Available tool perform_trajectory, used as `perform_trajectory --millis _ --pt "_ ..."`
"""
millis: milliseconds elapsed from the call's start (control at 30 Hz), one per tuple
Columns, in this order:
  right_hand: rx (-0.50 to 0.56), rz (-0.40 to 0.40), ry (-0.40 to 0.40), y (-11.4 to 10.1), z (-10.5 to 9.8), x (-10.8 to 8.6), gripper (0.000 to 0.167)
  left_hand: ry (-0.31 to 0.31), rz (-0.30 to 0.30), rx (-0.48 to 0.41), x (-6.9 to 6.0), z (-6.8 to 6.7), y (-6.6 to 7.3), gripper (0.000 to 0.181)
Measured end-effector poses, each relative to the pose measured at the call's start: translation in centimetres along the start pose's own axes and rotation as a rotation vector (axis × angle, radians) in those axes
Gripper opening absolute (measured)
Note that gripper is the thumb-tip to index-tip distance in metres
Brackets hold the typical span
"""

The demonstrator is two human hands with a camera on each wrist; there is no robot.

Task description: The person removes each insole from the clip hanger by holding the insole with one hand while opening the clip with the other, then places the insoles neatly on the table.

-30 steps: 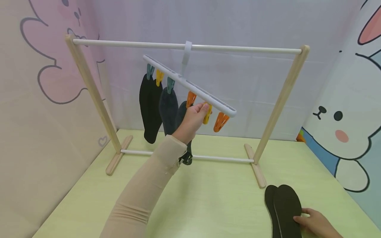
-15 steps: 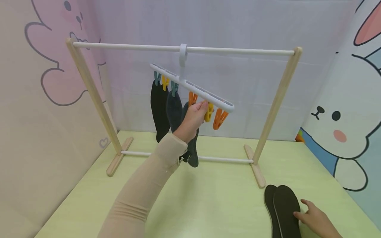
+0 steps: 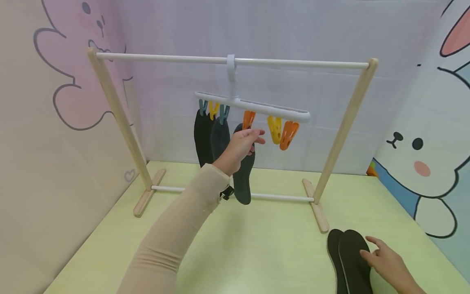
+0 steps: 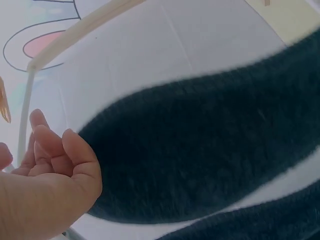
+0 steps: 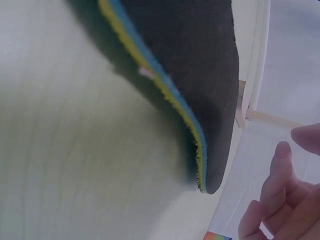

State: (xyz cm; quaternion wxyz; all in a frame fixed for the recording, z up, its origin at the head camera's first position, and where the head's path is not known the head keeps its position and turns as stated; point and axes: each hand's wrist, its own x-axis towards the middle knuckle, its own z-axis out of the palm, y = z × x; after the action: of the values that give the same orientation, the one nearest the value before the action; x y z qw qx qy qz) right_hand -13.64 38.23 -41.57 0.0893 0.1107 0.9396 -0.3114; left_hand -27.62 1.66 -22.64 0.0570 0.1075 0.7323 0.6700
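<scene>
Pale backdrop (image 3: 286, 28) between pink cartoon figure (image 3: 88, 77) and white cartoon rabbit (image 3: 437, 151).

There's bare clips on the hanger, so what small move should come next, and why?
I'd probably have the right hand grip the upper dark insole on the table. That hand looks free, its fingers open at the insole's edge, and the yellow clip and orange clip at the right-hand end of the hanger hold nothing.
</scene>
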Motion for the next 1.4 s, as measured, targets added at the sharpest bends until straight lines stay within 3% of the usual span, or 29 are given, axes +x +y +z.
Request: perform_trajectory --millis 100,233,400,567,700,867,1100,1400 --pt "0.031 -0.013 0.024 -0.5 0.2 -0.1 0.058 0.012 -0.013 0.02 0.0 -0.2 -0.2 0.03" --pt "0.046 -0.047 0.037 -1.0 0.7 -0.3 0.05 0.074 -0.011 0.012 0.1 -0.6 -0.3 0.026" --pt "0.055 -0.041 0.032 -1.5 1.3 -0.3 0.043 0.182 0.053 -0.028 0.6 -1.3 -0.5 0.024" --pt "0.077 -0.022 0.029 -1.7 1.4 -0.4 0.04 0.228 0.078 0.026 1.0 -1.7 -0.9 0.037" --pt "0.093 -0.024 0.032 -1.7 1.5 -0.6 0.038 0.226 0.062 0.09 1.3 -1.6 -0.9 0.047" --pt "0.129 -0.027 0.037 -1.8 1.9 -0.8 0.035 0.222 0.092 0.154 1.5 -1.1 -0.5 0.051" --pt "0.151 -0.047 0.03 -1.9 2.0 -1.0 0.034 0.226 0.08 0.172 1.2 -1.0 -0.3 0.037" --pt "0.162 -0.066 0.04 -3.2 1.9 -0.8 0.034 0.207 0.124 0.166 0.9 -1.4 -0.4 0.028"
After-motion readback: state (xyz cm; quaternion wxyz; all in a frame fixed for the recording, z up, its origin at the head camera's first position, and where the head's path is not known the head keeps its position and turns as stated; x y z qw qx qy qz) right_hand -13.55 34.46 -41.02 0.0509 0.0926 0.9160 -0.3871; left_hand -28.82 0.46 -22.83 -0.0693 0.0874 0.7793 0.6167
